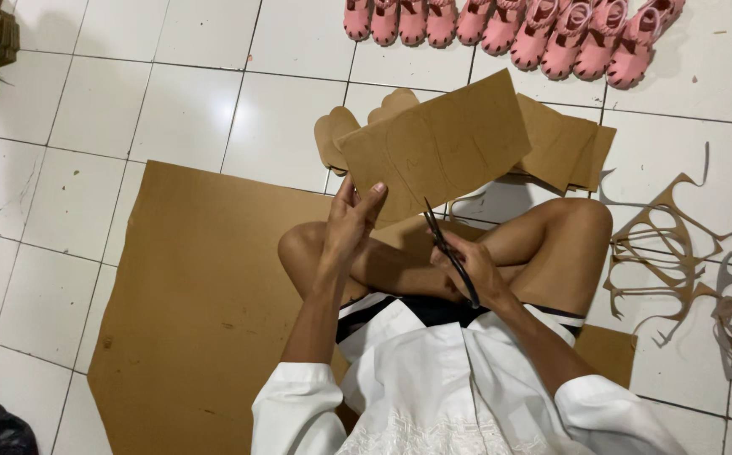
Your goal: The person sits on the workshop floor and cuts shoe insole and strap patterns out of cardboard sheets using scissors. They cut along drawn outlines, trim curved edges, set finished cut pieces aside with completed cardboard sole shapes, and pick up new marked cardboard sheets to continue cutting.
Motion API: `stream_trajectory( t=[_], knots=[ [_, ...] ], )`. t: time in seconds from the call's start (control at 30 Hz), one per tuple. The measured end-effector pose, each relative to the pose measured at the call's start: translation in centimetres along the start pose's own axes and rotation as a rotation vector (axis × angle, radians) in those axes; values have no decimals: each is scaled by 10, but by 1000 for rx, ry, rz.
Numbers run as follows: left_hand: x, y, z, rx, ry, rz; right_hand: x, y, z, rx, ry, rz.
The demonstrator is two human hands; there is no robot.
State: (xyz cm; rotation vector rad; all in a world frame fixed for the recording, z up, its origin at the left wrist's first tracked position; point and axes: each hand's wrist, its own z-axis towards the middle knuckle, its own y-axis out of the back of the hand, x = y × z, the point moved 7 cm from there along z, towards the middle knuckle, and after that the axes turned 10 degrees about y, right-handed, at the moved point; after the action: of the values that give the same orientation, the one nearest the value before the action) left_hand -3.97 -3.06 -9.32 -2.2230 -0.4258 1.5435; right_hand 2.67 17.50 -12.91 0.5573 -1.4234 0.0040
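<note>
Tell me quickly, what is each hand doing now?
Left hand: closed, holding the cardboard sheet.
Right hand: closed, holding the black scissors.

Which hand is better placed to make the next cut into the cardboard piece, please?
Probably the right hand: it holds the black scissors, blades pointing at the cardboard piece. The left hand grips that piece's lower edge, holding it up.

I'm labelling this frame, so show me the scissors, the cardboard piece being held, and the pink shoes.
scissors (448,250), head view, on the blades.
cardboard piece (442,143), head view, middle of its face.
pink shoes (509,25), head view, mid-row shoe.
</note>
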Motion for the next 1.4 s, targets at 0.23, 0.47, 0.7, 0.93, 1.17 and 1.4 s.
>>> stream_trajectory(
  t=[0.23,0.47,0.7,0.93,1.17,1.4],
  knots=[
    [19,6,2,24,16,-71,11,-1,0,10,49,58],
    [19,-2,-4,34,69,-147,0,-4,-5,-11,90,212],
    [10,-8,-9,41,11,-74,7,7,-6,-61,47,69],
    [11,-8,-10,29,17,11,29,14,-7,-109,22,-1],
    [15,-9,-10,57,22,-51,31,16,-9,-124,86,-84],
    [11,-16,-15,19,-74,126,31,17,-7,-136,80,-43]
  ],
)
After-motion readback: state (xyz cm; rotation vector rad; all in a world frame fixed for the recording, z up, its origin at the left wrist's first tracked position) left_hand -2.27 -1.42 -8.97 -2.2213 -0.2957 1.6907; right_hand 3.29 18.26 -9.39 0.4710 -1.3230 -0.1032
